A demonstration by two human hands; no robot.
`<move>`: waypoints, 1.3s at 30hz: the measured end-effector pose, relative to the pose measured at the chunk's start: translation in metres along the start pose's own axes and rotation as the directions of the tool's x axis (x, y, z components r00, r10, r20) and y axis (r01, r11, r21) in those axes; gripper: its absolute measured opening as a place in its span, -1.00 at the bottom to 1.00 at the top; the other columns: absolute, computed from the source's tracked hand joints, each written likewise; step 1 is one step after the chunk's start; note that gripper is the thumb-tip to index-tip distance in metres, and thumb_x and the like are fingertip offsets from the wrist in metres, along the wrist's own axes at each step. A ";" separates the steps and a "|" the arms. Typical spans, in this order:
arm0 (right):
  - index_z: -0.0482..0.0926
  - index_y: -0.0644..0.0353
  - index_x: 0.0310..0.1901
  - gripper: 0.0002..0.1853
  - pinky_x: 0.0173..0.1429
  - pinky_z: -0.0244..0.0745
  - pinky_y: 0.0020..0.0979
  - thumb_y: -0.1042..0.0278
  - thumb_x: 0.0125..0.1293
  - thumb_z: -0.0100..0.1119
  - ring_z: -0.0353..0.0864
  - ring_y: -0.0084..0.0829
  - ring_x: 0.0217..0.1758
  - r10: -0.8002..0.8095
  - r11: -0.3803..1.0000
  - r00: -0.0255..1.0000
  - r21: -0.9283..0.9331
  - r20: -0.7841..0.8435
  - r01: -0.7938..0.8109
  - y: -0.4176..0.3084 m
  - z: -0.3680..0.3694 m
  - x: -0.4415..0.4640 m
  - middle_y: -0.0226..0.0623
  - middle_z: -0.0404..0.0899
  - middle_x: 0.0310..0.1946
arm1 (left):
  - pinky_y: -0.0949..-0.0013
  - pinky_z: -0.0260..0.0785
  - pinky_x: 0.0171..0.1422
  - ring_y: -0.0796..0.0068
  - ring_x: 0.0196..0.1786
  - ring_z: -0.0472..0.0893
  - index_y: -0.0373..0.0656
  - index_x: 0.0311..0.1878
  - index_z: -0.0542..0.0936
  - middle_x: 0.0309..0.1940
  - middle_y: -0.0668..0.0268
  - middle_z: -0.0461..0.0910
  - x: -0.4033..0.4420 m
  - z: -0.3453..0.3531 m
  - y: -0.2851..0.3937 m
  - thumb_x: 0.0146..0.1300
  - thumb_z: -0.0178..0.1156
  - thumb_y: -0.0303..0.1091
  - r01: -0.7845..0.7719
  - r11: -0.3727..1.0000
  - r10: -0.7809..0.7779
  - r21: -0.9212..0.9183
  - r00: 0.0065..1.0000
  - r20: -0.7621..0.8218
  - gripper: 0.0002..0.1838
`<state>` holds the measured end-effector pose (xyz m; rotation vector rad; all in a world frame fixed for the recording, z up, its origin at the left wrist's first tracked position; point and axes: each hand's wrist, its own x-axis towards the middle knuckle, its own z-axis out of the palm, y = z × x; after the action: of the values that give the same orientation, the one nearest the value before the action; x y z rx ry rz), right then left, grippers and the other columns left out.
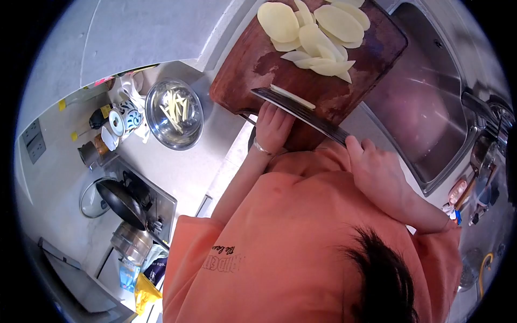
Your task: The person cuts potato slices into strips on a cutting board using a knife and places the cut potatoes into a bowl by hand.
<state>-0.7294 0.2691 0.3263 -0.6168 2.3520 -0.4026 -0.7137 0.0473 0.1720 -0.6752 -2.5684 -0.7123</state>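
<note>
My right hand (377,169) is closed around the handle of a kitchen knife (304,113). The blade lies across the near part of a reddish-brown cutting board (237,81). Just beyond the blade is a thin pale potato strip (292,97). My left hand (274,128) rests on the board, its fingers pressed together against the near side of the blade; whatever lies under the fingertips is hidden. Several pale, oval potato slices (326,43) overlap at the far end of the board.
To the left stands a glass bowl (201,121) with several potato strips in it. A steel sink (409,129) adjoins the board on the right. Further left are a patterned jar (125,117), a dark frying pan (119,200) and a steel pot (132,242).
</note>
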 end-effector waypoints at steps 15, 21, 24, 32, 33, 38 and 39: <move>0.29 0.17 -0.19 -0.82 -0.46 0.46 -0.11 0.36 0.20 -0.02 0.57 -0.05 -0.49 -0.011 0.990 0.964 0.131 -0.264 0.048 0.030 0.034 0.044 -0.06 0.51 -0.47 | 0.18 0.42 -0.03 0.13 -0.10 0.52 -0.23 -0.19 0.56 -0.16 0.15 0.53 -0.005 0.005 -0.002 -0.14 0.37 -0.47 -0.015 0.999 0.018 0.049 0.998 -0.062 -0.64; 0.31 0.19 -0.23 -0.82 -0.44 0.46 -0.13 0.30 0.23 -0.01 0.57 -0.07 -0.45 -0.027 0.999 0.988 -0.028 -0.152 0.023 0.016 0.027 0.013 -0.08 0.49 -0.48 | 0.15 0.41 0.05 0.14 -0.05 0.52 -0.25 -0.17 0.58 -0.14 0.13 0.51 -0.010 0.005 -0.002 -0.05 0.16 -0.46 0.009 1.000 -0.008 0.007 0.998 -0.068 -0.70; 0.31 0.20 -0.24 -0.82 -0.45 0.47 -0.15 0.32 0.20 0.00 0.58 -0.08 -0.46 -0.050 0.998 0.989 -0.046 -0.139 0.044 0.011 0.025 0.009 -0.11 0.47 -0.48 | 0.15 0.41 0.04 0.12 -0.06 0.52 -0.25 -0.19 0.59 -0.17 0.12 0.52 -0.012 0.003 -0.002 -0.08 0.13 -0.47 0.004 1.000 -0.004 0.003 0.999 -0.051 -0.69; 0.31 0.20 -0.23 -0.86 -0.45 0.48 -0.17 0.37 0.23 -0.05 0.58 -0.10 -0.46 0.041 0.995 0.998 -0.090 -0.043 -0.045 -0.004 0.017 0.001 -0.09 0.46 -0.47 | 0.15 0.42 0.02 0.11 -0.08 0.53 -0.26 -0.25 0.59 -0.21 0.12 0.53 -0.012 0.003 -0.003 -0.11 0.14 -0.46 -0.008 1.000 0.008 0.003 0.999 -0.036 -0.72; 0.30 0.20 -0.23 -0.86 -0.45 0.48 -0.17 0.37 0.23 -0.06 0.58 -0.11 -0.46 0.023 0.997 0.998 -0.067 -0.054 -0.026 -0.004 0.018 0.000 -0.09 0.46 -0.46 | 0.15 0.42 0.02 0.11 -0.09 0.53 -0.26 -0.25 0.59 -0.21 0.12 0.53 -0.013 0.003 -0.003 -0.12 0.14 -0.46 -0.011 1.000 0.011 0.001 0.999 -0.035 -0.72; 0.29 0.21 -0.23 -0.87 -0.47 0.49 -0.19 0.38 0.24 -0.07 0.59 -0.13 -0.47 -0.001 1.000 0.998 -0.025 -0.063 -0.001 -0.003 0.015 -0.004 -0.09 0.47 -0.46 | 0.14 0.43 0.02 0.10 -0.10 0.53 -0.27 -0.26 0.59 -0.21 0.13 0.54 -0.009 0.002 -0.002 -0.14 0.15 -0.46 -0.006 1.000 0.006 0.006 0.999 -0.035 -0.72; 0.29 0.21 -0.23 -0.88 -0.47 0.49 -0.19 0.39 0.23 -0.07 0.59 -0.13 -0.48 0.003 0.999 0.998 -0.039 -0.057 -0.005 -0.003 0.016 -0.004 -0.10 0.47 -0.46 | 0.14 0.43 0.02 0.10 -0.11 0.54 -0.27 -0.27 0.59 -0.22 0.13 0.54 -0.009 0.002 -0.002 -0.15 0.15 -0.46 -0.007 1.000 0.007 0.003 0.999 -0.038 -0.72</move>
<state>-0.7152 0.2670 0.3181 -0.6265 2.4199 -0.3778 -0.7077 0.0439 0.1648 -0.6624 -2.5309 -0.7120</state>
